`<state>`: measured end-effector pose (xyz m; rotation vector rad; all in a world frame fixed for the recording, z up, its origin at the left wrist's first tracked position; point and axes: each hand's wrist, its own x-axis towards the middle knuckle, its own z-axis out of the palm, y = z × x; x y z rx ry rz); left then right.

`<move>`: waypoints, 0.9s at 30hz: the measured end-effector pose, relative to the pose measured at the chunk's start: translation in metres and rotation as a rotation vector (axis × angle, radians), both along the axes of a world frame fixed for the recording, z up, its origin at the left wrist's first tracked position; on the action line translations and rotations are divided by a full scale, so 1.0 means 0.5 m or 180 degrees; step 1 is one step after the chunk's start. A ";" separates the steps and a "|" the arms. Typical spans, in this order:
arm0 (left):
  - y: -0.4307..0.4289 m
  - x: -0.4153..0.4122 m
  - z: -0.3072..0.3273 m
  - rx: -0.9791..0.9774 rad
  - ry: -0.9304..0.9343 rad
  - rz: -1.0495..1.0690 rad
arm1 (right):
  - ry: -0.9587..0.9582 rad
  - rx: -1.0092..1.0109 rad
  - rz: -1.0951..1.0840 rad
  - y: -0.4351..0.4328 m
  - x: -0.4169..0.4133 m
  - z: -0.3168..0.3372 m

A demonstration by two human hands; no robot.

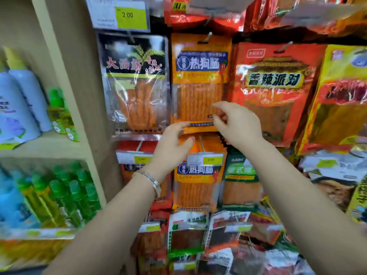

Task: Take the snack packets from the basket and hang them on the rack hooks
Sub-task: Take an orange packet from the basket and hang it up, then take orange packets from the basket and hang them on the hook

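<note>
While both hands are raised in front of a wall of hanging snacks, the biggest thing beside them is the wooden shelf unit (65,76), out past the left hand (172,144), with lilac bottles (17,108) on its upper board and green-capped bottles (59,195) below. Just beyond the right hand (238,124) hangs a large red packet (274,86). Above and outside the left hand hangs a black-topped packet (137,82) of orange sticks.

Between those two, directly above both hands, an orange snack packet (198,86) with a blue label hangs on a metal hook (208,36). The hands are slightly apart at its lower edge. The left hand is spread, its forefinger lying along the bottom seam and its thumb held below it, clear of the packet. The right hand's fingers are loosely curled in front of the lower right corner; I cannot tell whether they pinch it.

Under the hands hangs a second orange packet (196,185) of the same kind, with a yellow 2.00 price tag (212,159) on its peg. A silver bracelet (153,180) circles the left wrist.
</note>
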<state>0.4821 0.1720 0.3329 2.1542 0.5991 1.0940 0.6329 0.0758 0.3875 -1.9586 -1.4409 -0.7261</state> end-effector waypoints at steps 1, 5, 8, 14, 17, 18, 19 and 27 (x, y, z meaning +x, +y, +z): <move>-0.014 -0.029 -0.022 -0.0120 -0.0161 0.0046 | 0.0270 0.0047 0.0147 -0.022 -0.018 -0.031; -0.082 -0.161 -0.170 -0.0799 0.0045 0.0269 | 0.1166 -0.0395 0.0431 -0.109 -0.086 -0.187; -0.160 -0.269 -0.313 -0.1624 0.0499 0.0637 | 0.2042 -0.0912 0.0757 -0.173 -0.150 -0.323; -0.326 -0.497 -0.558 -0.2766 0.1635 0.1397 | 0.3505 -0.1958 0.1017 -0.303 -0.338 -0.575; -0.389 -0.596 -0.622 -0.3058 0.1828 0.1728 | 0.3956 -0.2518 0.0827 -0.361 -0.426 -0.663; -0.403 -0.627 -0.637 -0.3148 0.1887 0.1822 | 0.4051 -0.2693 0.0770 -0.377 -0.453 -0.685; -0.412 -0.658 -0.651 -0.3226 0.1943 0.1888 | 0.4103 -0.2872 0.0721 -0.390 -0.481 -0.706; -0.339 -0.866 -0.724 -0.3497 0.1860 0.2083 | 0.4038 -0.3386 0.0713 -0.315 -0.683 -0.799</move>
